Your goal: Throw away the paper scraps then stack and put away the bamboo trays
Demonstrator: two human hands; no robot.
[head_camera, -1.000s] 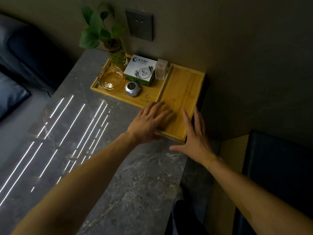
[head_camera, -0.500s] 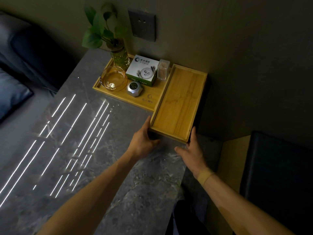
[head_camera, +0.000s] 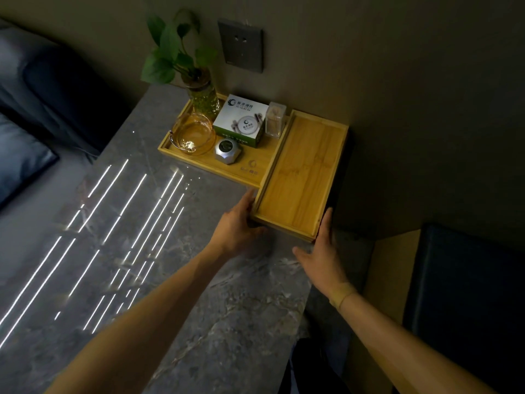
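Observation:
An empty bamboo tray (head_camera: 304, 174) lies in the back right corner of the grey marble counter, against the wall. Its near end looks slightly raised off the counter. My left hand (head_camera: 237, 226) grips the tray's near left corner, fingers under the edge. At the near right corner my right hand (head_camera: 322, 257) presses flat on the tray's outer side. A second bamboo tray (head_camera: 244, 173) sits to the left, butting against the first one. No paper scraps are visible.
The left tray holds a glass ashtray (head_camera: 194, 135), a white and green box (head_camera: 241, 120), a silver gadget (head_camera: 228, 150), a toothpick holder (head_camera: 275, 119) and a plant vase (head_camera: 203, 98). A wall socket (head_camera: 240, 45) is above. The counter edge (head_camera: 305, 294) drops off at right.
My hands slid back from lying on top of the empty tray to gripping its near corners. The tray's near end has come up a little.

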